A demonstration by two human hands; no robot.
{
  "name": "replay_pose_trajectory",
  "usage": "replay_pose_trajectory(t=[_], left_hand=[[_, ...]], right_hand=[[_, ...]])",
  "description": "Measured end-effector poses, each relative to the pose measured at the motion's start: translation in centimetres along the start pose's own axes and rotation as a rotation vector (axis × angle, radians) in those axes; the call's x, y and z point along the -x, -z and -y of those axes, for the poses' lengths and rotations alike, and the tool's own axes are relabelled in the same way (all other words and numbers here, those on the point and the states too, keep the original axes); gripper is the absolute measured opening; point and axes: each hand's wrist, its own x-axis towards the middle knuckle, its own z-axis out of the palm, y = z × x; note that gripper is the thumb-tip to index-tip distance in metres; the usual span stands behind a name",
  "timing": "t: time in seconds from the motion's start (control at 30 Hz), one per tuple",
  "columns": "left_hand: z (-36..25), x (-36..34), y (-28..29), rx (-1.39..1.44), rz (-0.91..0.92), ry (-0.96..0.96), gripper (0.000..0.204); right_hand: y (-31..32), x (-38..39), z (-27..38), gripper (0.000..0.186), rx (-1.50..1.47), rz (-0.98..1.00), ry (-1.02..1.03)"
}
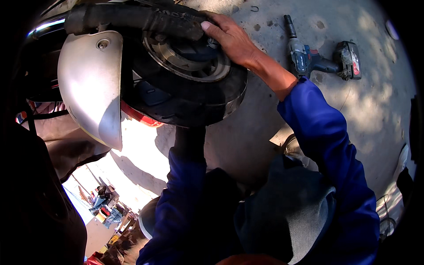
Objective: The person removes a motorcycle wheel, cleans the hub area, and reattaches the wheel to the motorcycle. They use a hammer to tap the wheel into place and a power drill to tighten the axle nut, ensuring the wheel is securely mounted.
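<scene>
A scooter wheel (190, 104) with a black tyre and a dull metal rim stands at the top middle. My right hand (232, 39) is wrapped over its far right edge, with the thumb next to the end of a thick dark tube (132, 21) that crosses above the rim. My left forearm (187, 163) reaches up in deep shadow below the tyre; the hand itself is hidden there. Left of the wheel is a curved silver body panel (90, 79) with a bolt near its top. Part of a red piece (141, 117) shows behind the tyre.
A cordless impact wrench (304, 57) with a long socket and a battery lies on the concrete floor (371, 106) to the right. Several tools and bits (106, 203) are heaped at the lower left. My knee in grey-blue cloth (287, 207) is close below.
</scene>
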Motion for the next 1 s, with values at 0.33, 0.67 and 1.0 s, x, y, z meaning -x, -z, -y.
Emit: replay_pose_trajectory(t=[0.33, 0.67, 1.0], left_hand=[[-0.7, -1.9, 0.1, -0.006, 0.037, -0.018, 0.043], [-0.8, -2.3, 0.4, 0.028, 0.048, -0.018, 0.047], [0.3, -1.4, 0.2, 0.056, 0.034, -0.052, 0.05]], right_hand=[[0.1, -0.2, -3.1, 0.056, 0.067, -0.117, -0.038], [-1.0, 0.2, -1.7, 0.075, 0.134, 0.047, -0.319], [-0.7, -0.8, 0.2, 0.055, 0.033, 0.025, -0.507]])
